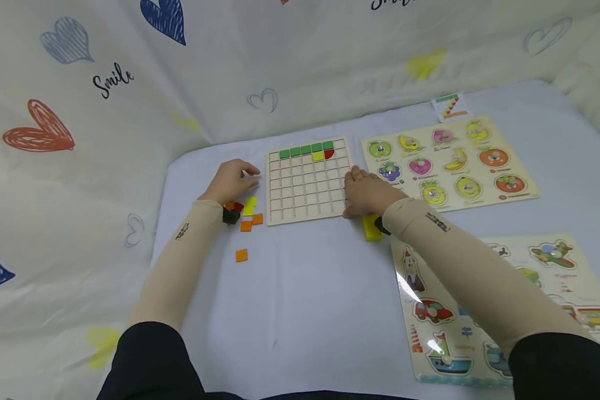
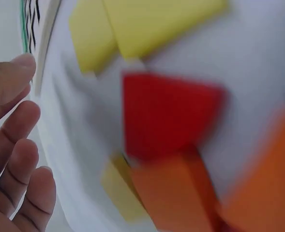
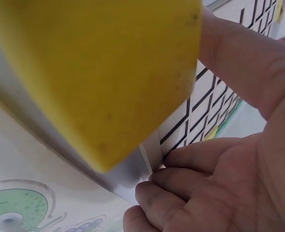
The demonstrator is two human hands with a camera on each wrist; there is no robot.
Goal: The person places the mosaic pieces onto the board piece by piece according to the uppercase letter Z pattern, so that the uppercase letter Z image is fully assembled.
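A wooden grid board (image 1: 307,194) lies on the white cloth. Along its top row run several green tiles (image 1: 306,149), with a yellow tile (image 1: 318,156) and a red rounded piece (image 1: 329,154) just below. My left hand (image 1: 232,180) is beside the board's left edge, fingers loosely bent and holding nothing. Under that wrist lie loose yellow pieces (image 1: 250,206), a red quarter-round piece (image 2: 169,116) and orange squares (image 1: 246,226). My right hand (image 1: 369,193) rests along the board's right edge, fingers extended against it. Near its wrist stands a yellow block (image 1: 372,229).
A fruit puzzle board (image 1: 420,136) lies right of the grid board, partly behind my right hand. A vehicle puzzle board (image 1: 405,333) sits nearer, under my right forearm. At the back is a small pattern card (image 1: 451,108). One orange square (image 1: 241,255) lies apart, closer to me.
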